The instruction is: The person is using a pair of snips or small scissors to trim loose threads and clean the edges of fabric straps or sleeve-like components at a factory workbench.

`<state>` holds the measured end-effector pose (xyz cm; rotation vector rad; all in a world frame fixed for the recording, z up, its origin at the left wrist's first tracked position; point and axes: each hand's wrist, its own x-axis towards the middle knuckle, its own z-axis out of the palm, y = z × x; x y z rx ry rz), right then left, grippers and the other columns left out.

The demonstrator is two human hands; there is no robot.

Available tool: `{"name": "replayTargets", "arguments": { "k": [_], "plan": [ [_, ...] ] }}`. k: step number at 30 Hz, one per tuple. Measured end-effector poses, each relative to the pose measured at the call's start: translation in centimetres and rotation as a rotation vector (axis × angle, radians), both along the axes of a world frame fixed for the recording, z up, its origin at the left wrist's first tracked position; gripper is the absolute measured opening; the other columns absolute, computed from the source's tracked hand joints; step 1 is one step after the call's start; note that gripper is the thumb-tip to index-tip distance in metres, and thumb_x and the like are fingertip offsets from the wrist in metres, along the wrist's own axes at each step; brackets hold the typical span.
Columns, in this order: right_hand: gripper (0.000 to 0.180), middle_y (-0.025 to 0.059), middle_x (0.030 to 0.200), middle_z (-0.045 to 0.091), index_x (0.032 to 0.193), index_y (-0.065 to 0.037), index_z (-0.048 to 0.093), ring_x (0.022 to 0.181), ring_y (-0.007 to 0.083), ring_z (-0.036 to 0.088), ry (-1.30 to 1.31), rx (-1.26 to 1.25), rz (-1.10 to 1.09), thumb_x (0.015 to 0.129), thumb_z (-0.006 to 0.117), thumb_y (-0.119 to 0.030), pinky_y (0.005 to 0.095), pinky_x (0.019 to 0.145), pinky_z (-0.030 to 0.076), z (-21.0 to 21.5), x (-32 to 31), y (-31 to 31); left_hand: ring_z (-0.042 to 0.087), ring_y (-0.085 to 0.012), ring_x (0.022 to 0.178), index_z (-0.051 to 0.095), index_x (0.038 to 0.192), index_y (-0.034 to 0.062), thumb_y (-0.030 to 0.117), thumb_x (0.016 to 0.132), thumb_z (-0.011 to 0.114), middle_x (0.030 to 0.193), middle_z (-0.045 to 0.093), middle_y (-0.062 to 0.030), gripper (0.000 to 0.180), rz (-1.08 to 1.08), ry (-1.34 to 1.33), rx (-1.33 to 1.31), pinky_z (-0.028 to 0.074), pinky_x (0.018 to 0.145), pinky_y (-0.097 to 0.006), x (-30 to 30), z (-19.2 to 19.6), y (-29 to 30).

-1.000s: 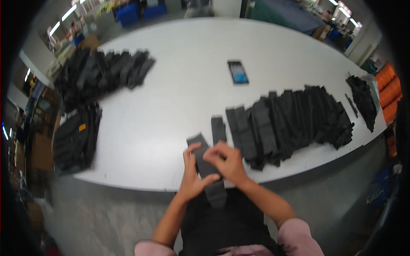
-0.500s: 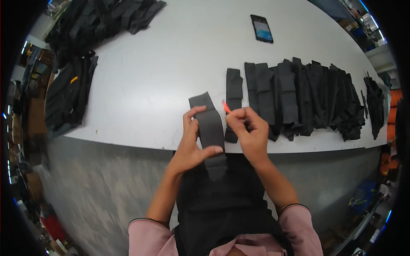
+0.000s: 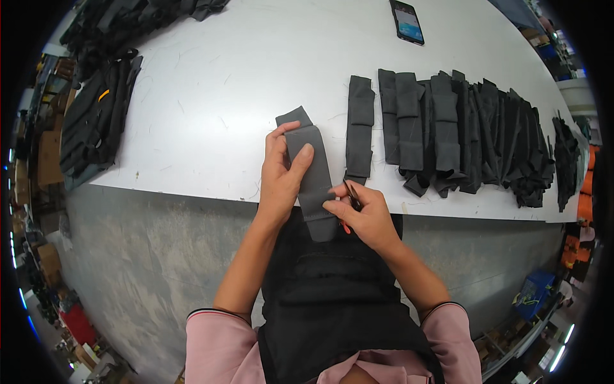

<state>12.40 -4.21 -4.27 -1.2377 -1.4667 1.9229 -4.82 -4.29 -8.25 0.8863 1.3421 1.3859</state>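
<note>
**Two hands on a dark fabric strip at the table edge**

No container shows clearly in the frame; the fabric pieces lie loose on the white table (image 3: 211,109). In the middle of the frame the left hand (image 3: 281,176) holds a dark grey fabric strip (image 3: 310,173), its fingers closed around the left edge and the thumb pressed flat on the face; the strip hangs over the near table edge. The right hand (image 3: 361,214) pinches the lower part of the strip between thumb and forefinger and also grips small scissors (image 3: 350,198) with a red handle; whether the blades are apart I cannot tell. A row of black folded pieces (image 3: 448,128) lies at the right; a phone (image 3: 407,21) at the top; black piles (image 3: 96,115) at the upper left.
</note>
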Motion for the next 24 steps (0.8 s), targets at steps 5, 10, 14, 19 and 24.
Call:
{"name": "replayTargets", "arguments": {
  "k": [5,10,14,19,24],
  "plan": [
    [0.023,-0.0007,0.065,0.055,0.09,-0.004,0.069,0.057,0.0079,0.046,0.07,0.516,0.11,0.072,0.062,0.007,0.0221,0.051,0.037,0.1,0.9,-1.9,0.06,-0.0125,0.086,0.043,0.127,0.0071,0.019,0.094,0.053,0.101,0.062,-0.0119,0.037,0.056,-0.247,-0.057,0.05,0.074,-0.025,0.6,1.3,-0.1],
    [0.036,0.0039,0.075,0.052,0.092,-0.009,0.07,0.061,0.0123,0.054,0.061,0.626,0.094,0.063,0.062,0.011,0.0221,0.055,0.044,-0.4,1.5,-2.4,0.06,-0.012,0.083,0.044,0.127,0.0081,0.018,0.094,0.052,0.101,0.063,-0.0133,0.035,0.098,-0.307,-0.07,0.051,0.072,-0.025,1.4,2.2,-0.2],
    [0.039,0.0025,0.077,0.05,0.097,-0.01,0.069,0.059,0.0099,0.052,0.138,0.697,0.182,0.065,0.064,0.011,0.019,0.057,0.043,-0.2,1.6,-1.7,0.06,-0.0122,0.084,0.044,0.127,0.0082,0.017,0.094,0.051,0.101,0.063,-0.0134,0.034,0.083,-0.256,-0.043,0.05,0.072,-0.025,1.0,2.2,-0.3],
    [0.019,-0.0029,0.078,0.049,0.098,-0.004,0.062,0.061,0.0013,0.041,0.102,0.167,-0.211,0.079,0.065,-0.003,0.0165,0.054,0.033,0.4,2.0,-0.9,0.06,-0.0143,0.09,0.044,0.129,0.0076,0.018,0.093,0.052,0.102,0.062,-0.0131,0.038,0.084,-0.239,0.004,0.05,0.076,-0.025,0.7,3.1,-0.7],
    [0.014,-0.001,0.075,0.045,0.092,-0.003,0.063,0.061,0.0047,0.043,-0.015,0.415,-0.054,0.079,0.065,-0.002,0.0187,0.055,0.035,1.2,-0.1,0.1,0.061,-0.0162,0.093,0.043,0.13,0.0041,0.018,0.092,0.052,0.105,0.061,-0.0137,0.041,0.105,-0.251,0.121,0.05,0.078,-0.026,0.8,3.0,-0.9]
  ]
}}
